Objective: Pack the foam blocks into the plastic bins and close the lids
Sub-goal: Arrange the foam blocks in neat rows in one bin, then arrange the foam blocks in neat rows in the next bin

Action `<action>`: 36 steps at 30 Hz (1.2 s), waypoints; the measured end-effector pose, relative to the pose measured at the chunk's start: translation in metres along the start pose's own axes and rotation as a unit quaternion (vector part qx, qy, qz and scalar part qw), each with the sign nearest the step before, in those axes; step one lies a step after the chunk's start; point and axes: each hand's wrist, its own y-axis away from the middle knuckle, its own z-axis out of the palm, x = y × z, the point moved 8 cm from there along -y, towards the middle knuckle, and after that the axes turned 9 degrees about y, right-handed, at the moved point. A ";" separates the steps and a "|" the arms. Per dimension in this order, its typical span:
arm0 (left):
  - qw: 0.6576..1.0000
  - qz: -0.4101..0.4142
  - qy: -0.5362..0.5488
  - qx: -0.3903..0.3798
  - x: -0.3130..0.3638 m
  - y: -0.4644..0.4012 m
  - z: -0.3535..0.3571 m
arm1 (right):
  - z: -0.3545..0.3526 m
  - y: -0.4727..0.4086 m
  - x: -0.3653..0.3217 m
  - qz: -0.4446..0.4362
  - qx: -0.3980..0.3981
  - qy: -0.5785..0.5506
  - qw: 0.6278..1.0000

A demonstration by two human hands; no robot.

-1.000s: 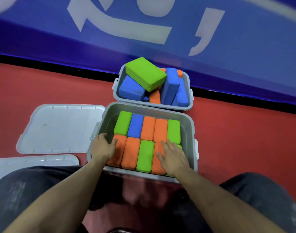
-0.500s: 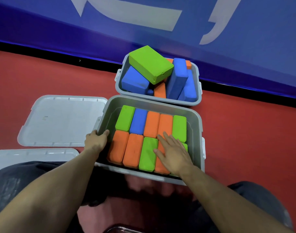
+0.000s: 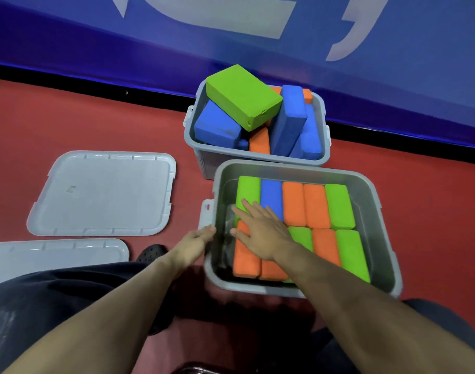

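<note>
Blocks: right hand shifted leftward across

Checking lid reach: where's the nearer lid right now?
Head view: the nearer lid lies on the red floor at lower left, beside the other lid, left of the near bin.

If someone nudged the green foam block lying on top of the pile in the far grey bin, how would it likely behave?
The green foam block lies tilted across blue foam blocks, above the rim of the far grey plastic bin, so a nudge would probably slide or tip it. Being foam, it is likely light. Its flat faces make rolling unlikely.
</note>
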 end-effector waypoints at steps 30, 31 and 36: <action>0.985 -0.043 0.114 0.125 0.039 -0.050 0.053 | 0.039 0.009 0.149 0.059 -0.036 0.022 0.997; 0.986 -0.035 0.115 0.114 0.050 -0.053 0.063 | 0.040 0.015 0.160 0.068 -0.041 0.014 0.997; 0.988 -0.022 0.127 0.090 0.086 -0.069 0.106 | 0.034 0.039 0.224 0.141 -0.078 -0.026 0.987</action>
